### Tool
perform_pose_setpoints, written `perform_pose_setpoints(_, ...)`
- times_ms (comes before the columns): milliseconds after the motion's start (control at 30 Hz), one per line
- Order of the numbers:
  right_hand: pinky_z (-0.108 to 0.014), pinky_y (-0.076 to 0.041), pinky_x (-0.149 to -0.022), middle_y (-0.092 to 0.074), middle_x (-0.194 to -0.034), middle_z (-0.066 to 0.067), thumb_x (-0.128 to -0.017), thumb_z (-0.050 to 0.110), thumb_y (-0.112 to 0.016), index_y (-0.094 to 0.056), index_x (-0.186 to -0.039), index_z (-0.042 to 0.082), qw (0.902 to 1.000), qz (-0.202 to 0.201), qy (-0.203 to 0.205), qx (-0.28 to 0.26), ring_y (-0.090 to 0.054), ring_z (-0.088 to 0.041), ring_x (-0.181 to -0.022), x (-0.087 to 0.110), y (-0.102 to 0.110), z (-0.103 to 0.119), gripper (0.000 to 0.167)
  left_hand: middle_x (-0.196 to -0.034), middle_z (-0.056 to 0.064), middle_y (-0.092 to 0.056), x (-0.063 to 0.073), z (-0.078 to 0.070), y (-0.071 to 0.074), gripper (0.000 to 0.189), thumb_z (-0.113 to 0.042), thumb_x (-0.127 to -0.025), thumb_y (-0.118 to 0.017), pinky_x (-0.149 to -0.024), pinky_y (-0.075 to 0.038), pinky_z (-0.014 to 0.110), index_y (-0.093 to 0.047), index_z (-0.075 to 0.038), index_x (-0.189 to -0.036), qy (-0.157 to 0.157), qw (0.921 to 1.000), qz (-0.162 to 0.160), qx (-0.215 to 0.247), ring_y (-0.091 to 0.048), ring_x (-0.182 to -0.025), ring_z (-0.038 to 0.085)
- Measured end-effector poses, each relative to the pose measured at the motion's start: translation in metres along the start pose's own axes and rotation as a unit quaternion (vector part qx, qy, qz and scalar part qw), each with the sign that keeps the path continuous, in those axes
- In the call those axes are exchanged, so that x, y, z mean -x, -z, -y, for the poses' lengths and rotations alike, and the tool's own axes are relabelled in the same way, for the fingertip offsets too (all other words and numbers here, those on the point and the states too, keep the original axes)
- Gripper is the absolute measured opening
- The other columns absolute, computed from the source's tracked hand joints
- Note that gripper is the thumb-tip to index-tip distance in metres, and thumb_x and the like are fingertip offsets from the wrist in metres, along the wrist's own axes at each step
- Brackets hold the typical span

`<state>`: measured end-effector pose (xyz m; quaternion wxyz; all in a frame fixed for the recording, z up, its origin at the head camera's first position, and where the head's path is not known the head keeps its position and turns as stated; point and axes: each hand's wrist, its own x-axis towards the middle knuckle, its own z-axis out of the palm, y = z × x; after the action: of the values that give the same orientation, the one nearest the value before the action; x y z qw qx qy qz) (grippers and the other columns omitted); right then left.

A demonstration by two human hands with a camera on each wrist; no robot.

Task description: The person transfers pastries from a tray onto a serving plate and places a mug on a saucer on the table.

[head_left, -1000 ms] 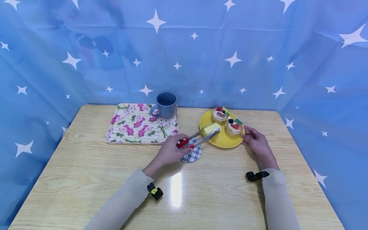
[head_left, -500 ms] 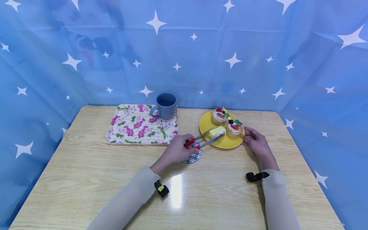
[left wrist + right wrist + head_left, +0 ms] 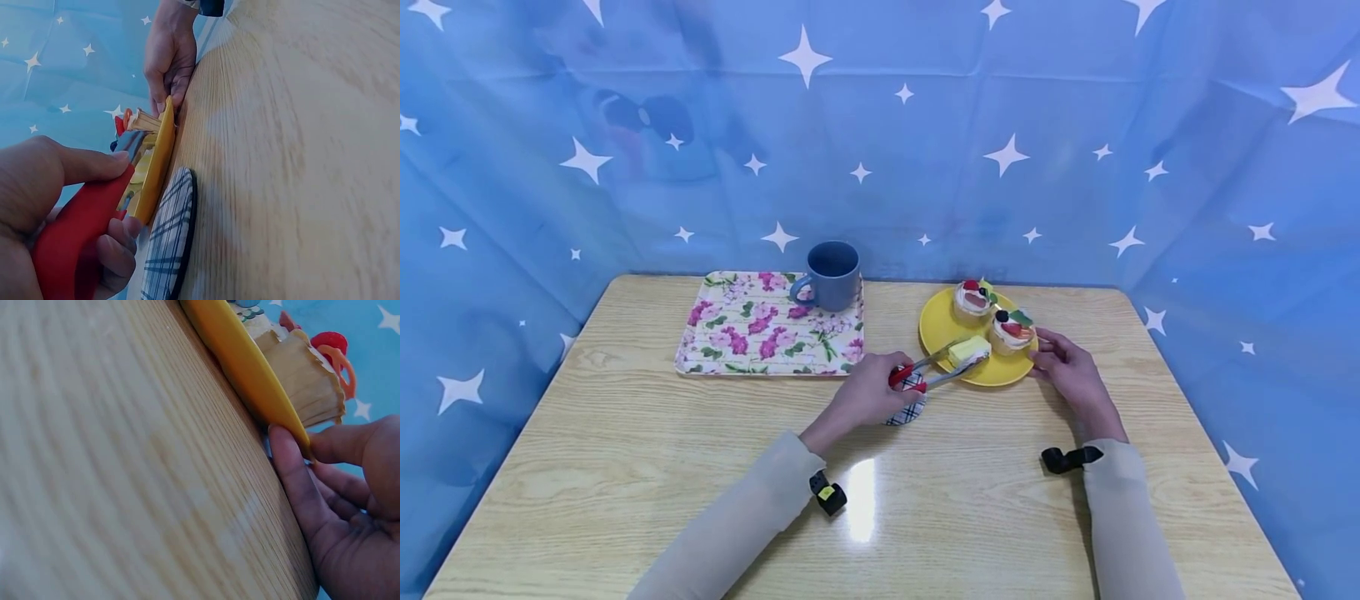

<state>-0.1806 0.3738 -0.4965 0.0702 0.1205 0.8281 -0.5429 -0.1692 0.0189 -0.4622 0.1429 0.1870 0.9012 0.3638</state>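
Note:
My left hand [image 3: 868, 390] grips red-handled tongs [image 3: 957, 372]. Between the tong tips is a pale yellow block-shaped cake piece [image 3: 968, 349], low over the near part of a yellow plate [image 3: 934, 323]; whether it touches the plate I cannot tell. Two fruit-topped cupcakes [image 3: 973, 302] stand on that plate, toward its back and right. At the plate's right rim, my right hand [image 3: 1072, 377] pinches the edge, thumb above and a finger below, as the right wrist view shows. In the left wrist view, the red handle [image 3: 78, 231] partly hides the cake piece.
A round plaid coaster [image 3: 910, 410] lies under the left hand and tongs. Farther left is a floral tray [image 3: 760, 337], with a blue-grey mug [image 3: 835, 282] on its back right corner. A blue star-patterned curtain [image 3: 880, 125] hangs behind the wooden table [image 3: 647, 467].
My left hand has moved right, carrying the tongs and cake piece farther over the plate and slightly lower. The right hand has stayed at the plate rim.

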Motion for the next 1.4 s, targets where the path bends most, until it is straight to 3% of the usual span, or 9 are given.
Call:
perform_pose_setpoints(300, -0.019, -0.057, -0.087, -0.046, -0.138, -0.013, -0.107, 0.027, -0.055, -0.030, -0.162, 0.013, 0.9999, -0.001, 0.011, -0.002, -0.059, -0.003, -0.103, 0.001, 0.002, 0.002, 0.062, -0.091, 0.000, -0.064, 0.002, -0.005, -0.003, 0.046, -0.037, -0.089, -0.080, -0.067, -0.044, 0.027, -0.067, -0.014, -0.126, -0.013, 0.9999, -0.008, -0.008, -0.056, -0.081, 0.017)
perform_pose_setpoints(600, -0.019, -0.057, -0.087, -0.046, -0.141, -0.016, -0.107, 0.029, -0.054, -0.029, -0.162, 0.014, 1.0000, 0.003, 0.003, 0.002, -0.060, -0.003, -0.103, 0.001, 0.000, 0.001, 0.062, -0.107, 0.003, -0.069, 0.005, -0.004, -0.002, 0.055, -0.040, -0.087, -0.082, -0.074, -0.049, 0.028, -0.064, -0.013, -0.132, 0.012, 0.9998, -0.013, 0.000, -0.058, -0.089, 0.016)
perform_pose_setpoints(1067, -0.019, -0.057, -0.087, -0.045, -0.139, -0.015, -0.107, 0.026, -0.055, -0.030, -0.162, 0.012, 0.9998, 0.006, 0.015, -0.009, -0.060, -0.001, -0.102, 0.003, 0.001, -0.002, 0.062, -0.114, 0.003, -0.069, 0.010, -0.004, 0.003, 0.059, -0.042, -0.084, -0.084, -0.081, -0.054, 0.031, -0.064, -0.016, -0.133, 0.010, 0.9997, -0.023, 0.005, -0.059, -0.096, 0.016)
perform_pose_setpoints(1300, -0.019, -0.057, -0.088, -0.045, -0.139, -0.015, -0.107, 0.026, -0.054, -0.029, -0.162, 0.012, 0.9997, 0.009, 0.015, -0.015, -0.060, -0.001, -0.103, 0.002, 0.002, -0.001, 0.062, -0.099, 0.001, -0.067, 0.011, -0.007, 0.005, 0.057, -0.042, -0.084, -0.085, -0.069, -0.047, 0.029, -0.066, -0.016, -0.131, -0.003, 0.9998, -0.021, 0.007, -0.057, -0.086, 0.017)
perform_pose_setpoints(1400, -0.019, -0.057, -0.088, -0.046, -0.138, -0.014, -0.107, 0.024, -0.054, -0.029, -0.162, 0.011, 0.9997, 0.008, 0.020, -0.015, -0.061, 0.000, -0.102, 0.001, 0.002, -0.002, 0.062, -0.100, 0.002, -0.068, 0.012, -0.008, 0.005, 0.058, -0.042, -0.083, -0.085, -0.068, -0.047, 0.028, -0.066, -0.015, -0.131, -0.008, 0.9998, -0.017, 0.010, -0.057, -0.086, 0.017)
